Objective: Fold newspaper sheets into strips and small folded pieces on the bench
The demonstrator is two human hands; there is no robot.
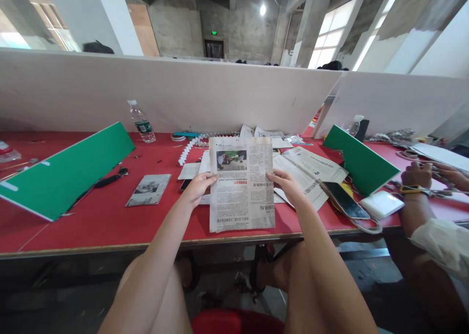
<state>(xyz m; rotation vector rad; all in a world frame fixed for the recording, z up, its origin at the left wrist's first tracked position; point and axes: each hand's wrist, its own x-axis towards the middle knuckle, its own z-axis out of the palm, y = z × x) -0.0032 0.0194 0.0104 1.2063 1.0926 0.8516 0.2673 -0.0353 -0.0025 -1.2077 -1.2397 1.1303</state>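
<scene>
Between my two hands a sheet of newspaper (242, 192) is held upright above the table's front edge, its printed side with a photo facing me. My left hand (199, 188) pinches its left edge, thumb in front. My right hand (287, 183) grips the right edge in the same way; the fingers behind the sheet are hidden. A small folded newspaper piece (148, 190) lies flat on the table to the left. More newspaper sheets (311, 170) are spread out to the right, partly under a smartphone (344, 199).
Green divider boards stand on the red table (91, 231), one at left (73, 170) and one at right (361, 158). A water bottle (142, 123) stands at the back. A white power bank (382, 204) lies at right, near a co-worker's hands (417, 175). A white partition (201, 90) rises behind.
</scene>
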